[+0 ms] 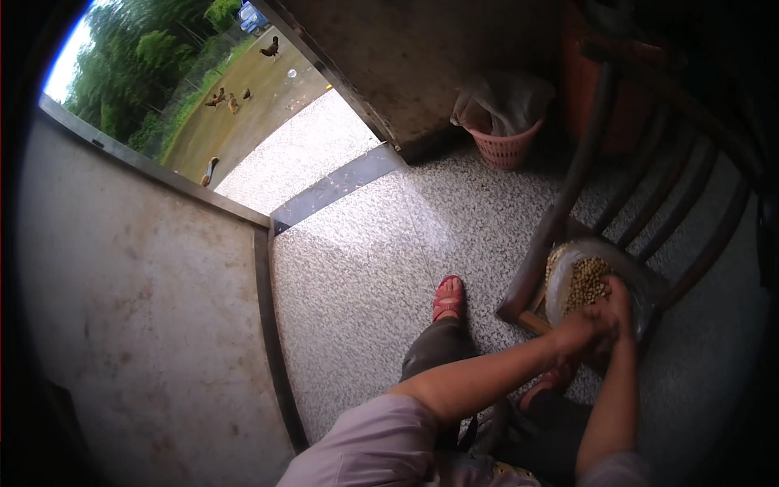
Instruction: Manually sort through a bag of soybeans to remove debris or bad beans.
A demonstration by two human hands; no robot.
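Observation:
A clear plastic bag [555,291] lies with its mouth spread on the seat of a dark wooden chair, and small round tan beans or nuts [585,281] fill it. My left hand [577,332] and my right hand [619,304] come together over the near side of the bag. Fingertips of my right hand touch the edge of the pile. The hands overlap and are somewhat blurred, so whether either holds a bean or nut cannot be made out.
The wooden chair's slatted back [581,158] rises on the right. By the wall stands a pink plastic basket [504,149] with a bag liner. My foot in a red sandal [448,298] rests on the speckled floor. Beyond the open doorway, several chickens [232,102] are outside.

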